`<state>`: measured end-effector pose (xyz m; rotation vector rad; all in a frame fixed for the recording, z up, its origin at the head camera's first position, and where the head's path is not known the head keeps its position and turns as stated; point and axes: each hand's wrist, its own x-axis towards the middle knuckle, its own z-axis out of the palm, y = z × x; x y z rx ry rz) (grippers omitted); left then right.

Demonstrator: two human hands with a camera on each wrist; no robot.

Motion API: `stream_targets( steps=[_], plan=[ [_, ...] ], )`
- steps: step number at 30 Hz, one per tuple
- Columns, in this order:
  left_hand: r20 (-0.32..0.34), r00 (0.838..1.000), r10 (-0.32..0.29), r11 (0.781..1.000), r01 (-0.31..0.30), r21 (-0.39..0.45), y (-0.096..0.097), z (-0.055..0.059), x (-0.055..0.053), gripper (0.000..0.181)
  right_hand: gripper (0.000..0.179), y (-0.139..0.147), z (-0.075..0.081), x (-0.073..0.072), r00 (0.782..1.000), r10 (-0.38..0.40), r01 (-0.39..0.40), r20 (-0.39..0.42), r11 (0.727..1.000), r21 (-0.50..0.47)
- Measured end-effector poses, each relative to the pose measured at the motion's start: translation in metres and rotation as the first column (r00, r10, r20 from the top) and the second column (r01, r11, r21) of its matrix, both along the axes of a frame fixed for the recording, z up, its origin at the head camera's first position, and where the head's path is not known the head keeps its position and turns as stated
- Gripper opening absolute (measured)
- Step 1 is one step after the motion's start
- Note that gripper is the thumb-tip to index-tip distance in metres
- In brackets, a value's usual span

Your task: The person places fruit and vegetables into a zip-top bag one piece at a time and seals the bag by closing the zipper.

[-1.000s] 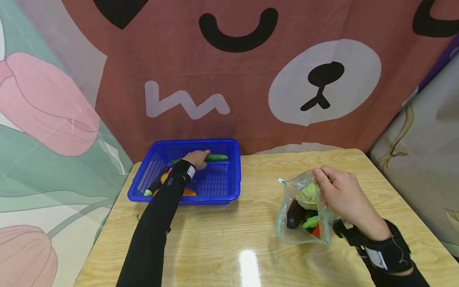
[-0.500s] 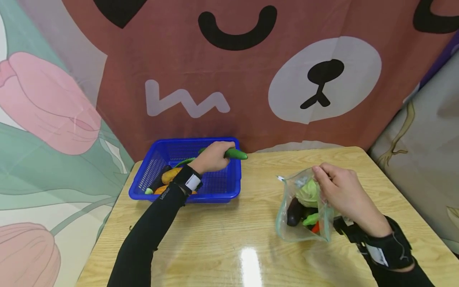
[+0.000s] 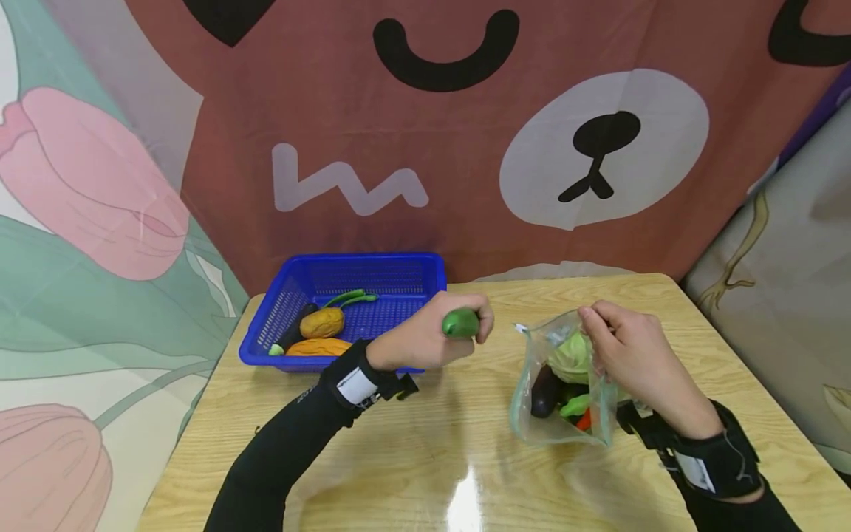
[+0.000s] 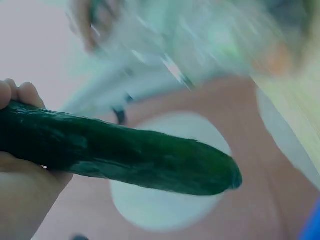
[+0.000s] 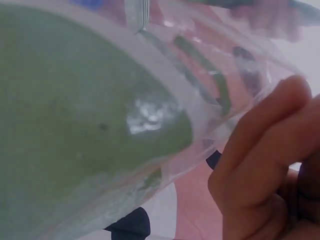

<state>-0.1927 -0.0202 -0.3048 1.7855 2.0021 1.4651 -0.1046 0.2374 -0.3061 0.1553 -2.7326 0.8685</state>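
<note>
My left hand (image 3: pixel 425 336) grips a cucumber (image 3: pixel 461 323) in the air, right of the basket and left of the bag. In the left wrist view, the dark green cucumber (image 4: pixel 145 155) extends well past the curled fingers. A clear zip bag (image 3: pixel 561 441) hangs from my right hand (image 3: pixel 628 358), its upper edge pinched between thumb and fingers. Through its wall show a pale green cabbage (image 3: pixel 570 360), a dark eggplant (image 3: pixel 546 391), a light green pepper (image 3: pixel 575 405) and a red-orange piece (image 3: pixel 584 421). The right wrist view has a large green shape (image 5: pixel 90 120) inside the plastic.
A blue perforated basket (image 3: pixel 379 257) stands at the table's back left. In it lie a dark eggplant (image 3: pixel 295 329), a yellow-brown potato-like piece (image 3: pixel 322 323), an orange ridged piece (image 3: pixel 318 347) and thin green peppers (image 3: pixel 352 295). A printed cloth (image 3: pixel 459 185) hangs behind the wooden table (image 3: pixel 392 443).
My left hand has lifted the cucumber out of the basket and carried it right, toward the bag, turning its end to the camera. My right hand and the bag have stayed nearly still.
</note>
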Motion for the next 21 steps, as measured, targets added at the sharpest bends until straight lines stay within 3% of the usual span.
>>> stream_targets(
  steps=[4, 8, 11, 13, 15, 17, 19, 21],
  plan=[
    [0.062, 0.981, -0.183, 0.978, 0.176, 0.110, 0.015, 0.003, 0.021, 0.021, 0.040, 0.000, 0.001, 0.000, 1.000, -0.011, 0.011, -0.011, 1.000, 0.020],
    [0.155, 0.934, -0.322, 0.934, 0.286, 0.215, 0.034, -0.004, 0.033, 0.018, 0.039, -0.001, 0.002, -0.001, 1.000, -0.019, 0.020, -0.021, 0.999, 0.037],
    [0.267, 0.895, -0.358, 0.917, 0.283, 0.280, 0.048, -0.014, 0.037, 0.015, 0.039, -0.001, 0.002, 0.000, 1.000, -0.026, 0.026, -0.014, 0.999, 0.041],
    [0.346, 0.868, -0.357, 0.914, 0.248, 0.321, 0.056, -0.022, 0.038, 0.028, 0.039, -0.001, 0.002, 0.001, 1.000, -0.029, 0.029, -0.001, 0.999, 0.040],
    [0.395, 0.854, -0.339, 0.915, 0.203, 0.348, 0.064, -0.029, 0.039, 0.039, 0.040, -0.001, 0.003, 0.002, 0.999, -0.029, 0.028, 0.016, 0.999, 0.038],
    [0.404, 0.863, -0.305, 0.922, 0.160, 0.353, 0.071, -0.036, 0.039, 0.036, 0.041, -0.001, 0.003, 0.003, 1.000, -0.024, 0.023, 0.020, 0.999, 0.038],
    [0.365, 0.899, -0.241, 0.937, 0.118, 0.327, 0.077, -0.043, 0.038, 0.026, 0.041, -0.001, 0.003, 0.003, 1.000, -0.020, 0.019, 0.018, 0.999, 0.038],
    [0.272, 0.949, -0.158, 0.954, 0.076, 0.290, 0.083, -0.050, 0.035, 0.018, 0.041, -0.001, 0.003, 0.003, 1.000, -0.018, 0.017, 0.016, 0.999, 0.035]
  ],
)
